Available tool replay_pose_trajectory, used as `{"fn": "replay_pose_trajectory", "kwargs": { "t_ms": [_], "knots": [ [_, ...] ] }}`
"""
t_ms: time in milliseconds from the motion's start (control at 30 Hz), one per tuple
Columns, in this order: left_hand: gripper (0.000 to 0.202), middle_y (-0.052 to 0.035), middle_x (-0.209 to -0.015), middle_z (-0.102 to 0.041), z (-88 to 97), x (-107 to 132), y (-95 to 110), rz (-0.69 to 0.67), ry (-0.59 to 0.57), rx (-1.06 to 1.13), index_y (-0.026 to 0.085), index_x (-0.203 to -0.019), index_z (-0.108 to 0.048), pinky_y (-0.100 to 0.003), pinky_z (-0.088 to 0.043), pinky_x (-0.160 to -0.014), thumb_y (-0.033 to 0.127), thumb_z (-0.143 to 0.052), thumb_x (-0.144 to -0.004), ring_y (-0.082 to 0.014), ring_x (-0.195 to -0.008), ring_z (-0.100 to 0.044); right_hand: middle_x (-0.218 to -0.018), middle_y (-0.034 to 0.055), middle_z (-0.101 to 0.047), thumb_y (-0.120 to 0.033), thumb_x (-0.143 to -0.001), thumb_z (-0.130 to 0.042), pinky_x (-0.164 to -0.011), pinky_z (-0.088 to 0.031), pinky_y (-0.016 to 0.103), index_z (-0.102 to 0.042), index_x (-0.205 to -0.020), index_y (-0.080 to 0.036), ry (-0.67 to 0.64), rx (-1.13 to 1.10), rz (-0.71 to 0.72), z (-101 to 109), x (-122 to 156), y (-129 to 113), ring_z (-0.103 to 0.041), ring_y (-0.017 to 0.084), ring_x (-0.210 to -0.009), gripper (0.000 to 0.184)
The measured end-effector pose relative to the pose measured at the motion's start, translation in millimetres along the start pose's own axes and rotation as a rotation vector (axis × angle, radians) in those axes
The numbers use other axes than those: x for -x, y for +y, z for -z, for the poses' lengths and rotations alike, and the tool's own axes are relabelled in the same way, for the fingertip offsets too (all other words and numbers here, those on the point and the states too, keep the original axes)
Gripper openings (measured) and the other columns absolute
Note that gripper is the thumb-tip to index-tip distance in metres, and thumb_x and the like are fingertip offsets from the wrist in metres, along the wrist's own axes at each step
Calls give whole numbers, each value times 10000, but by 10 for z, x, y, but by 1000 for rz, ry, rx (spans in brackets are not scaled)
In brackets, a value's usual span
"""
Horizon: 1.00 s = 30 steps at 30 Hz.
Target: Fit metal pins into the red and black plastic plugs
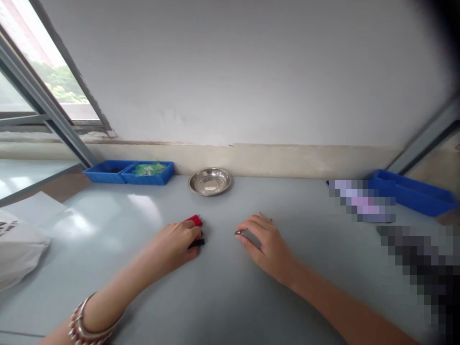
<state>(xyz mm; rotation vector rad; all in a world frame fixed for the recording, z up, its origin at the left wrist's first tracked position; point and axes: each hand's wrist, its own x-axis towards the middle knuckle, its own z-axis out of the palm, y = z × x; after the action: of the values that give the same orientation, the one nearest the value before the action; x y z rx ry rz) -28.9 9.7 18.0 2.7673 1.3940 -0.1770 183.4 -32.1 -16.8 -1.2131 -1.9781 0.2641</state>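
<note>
My left hand [179,239] is low over the grey table, left of the middle, with its fingers curled. From between its thumb and fingers juts a small black piece [197,243] whose kind I cannot make out. A ridged red object [195,220] shows just beyond the knuckles; whether the hand grips it too is unclear. Across a short gap, my right hand [266,247] pinches a tiny dark, shiny piece [237,233] between thumb and forefinger. Beyond both hands, near the wall, sits a round shallow metal dish [210,183].
Two blue bins [147,178] stand at the back left, one with green plastic packets [149,169]. Another blue bin [413,194] is at the back right, near a blurred-out flat object [362,201]. A white bag [21,249] lies at the left edge. Metal posts flank the table.
</note>
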Motion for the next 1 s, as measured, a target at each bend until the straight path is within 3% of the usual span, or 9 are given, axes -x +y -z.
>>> {"fn": "replay_pose_trajectory", "kwargs": {
  "t_ms": [167, 300, 467, 567, 733, 900, 1000],
  "knots": [
    [152, -30, -777, -608, -56, -14, 55, -106, 149, 119, 191, -833, -576, -234, -378, -569, 218, -491, -710, -155, -655, -559, -742, 19, -600, -169, -793, -482, -731, -415, 271, -570, -792, -171, -24, -190, -68, -26, 3, -31, -532, 128, -739, 88],
    [130, -8, -751, -608, -73, -115, 215, -183, 303, 313, 189, -854, -548, -224, -396, -595, 227, -483, -748, -123, -638, -534, -731, 9, -607, -232, -779, -501, -658, -429, 249, -576, -819, -186, 0, -347, -243, 26, -44, 21, -556, 122, -699, 96],
    [128, 20, -710, -556, -139, -218, 449, -166, 415, 567, 189, -899, -503, -202, -363, -536, 268, -434, -826, -73, -523, -434, -630, -8, -588, -318, -757, -529, -586, -435, 243, -548, -780, -181, 7, -715, -423, 96, -110, 45, -561, 110, -608, 140],
    [133, 13, -692, -505, -235, -223, 499, -189, 407, 720, 175, -881, -472, -202, -366, -557, 265, -375, -860, -84, -575, -427, -609, -9, -599, -335, -752, -536, -560, -430, 244, -530, -778, -180, 15, -858, -498, 97, -120, 15, -566, 105, -571, 157],
    [161, -6, -717, -476, -309, -180, 494, -178, 311, 867, 169, -885, -436, -216, -372, -583, 283, -322, -883, -100, -622, -419, -617, -13, -606, -318, -740, -558, -564, -428, 245, -522, -772, -180, -52, -879, -536, 59, -103, -17, -586, 105, -584, 146],
    [177, -18, -777, -525, -270, -174, 492, -195, 260, 862, 175, -885, -443, -219, -381, -618, 269, -293, -892, -104, -664, -457, -644, -9, -629, -314, -761, -538, -609, -458, 261, -519, -793, -185, -116, -847, -539, 29, -79, 15, -623, 123, -645, 135],
    [165, -21, -833, -557, -279, -193, 471, -225, 290, 833, 176, -922, -451, -217, -388, -650, 244, -305, -888, -106, -715, -492, -663, 2, -648, -301, -765, -529, -660, -478, 284, -510, -797, -185, -127, -827, -513, 24, -66, 42, -638, 136, -681, 122]
  ]
}}
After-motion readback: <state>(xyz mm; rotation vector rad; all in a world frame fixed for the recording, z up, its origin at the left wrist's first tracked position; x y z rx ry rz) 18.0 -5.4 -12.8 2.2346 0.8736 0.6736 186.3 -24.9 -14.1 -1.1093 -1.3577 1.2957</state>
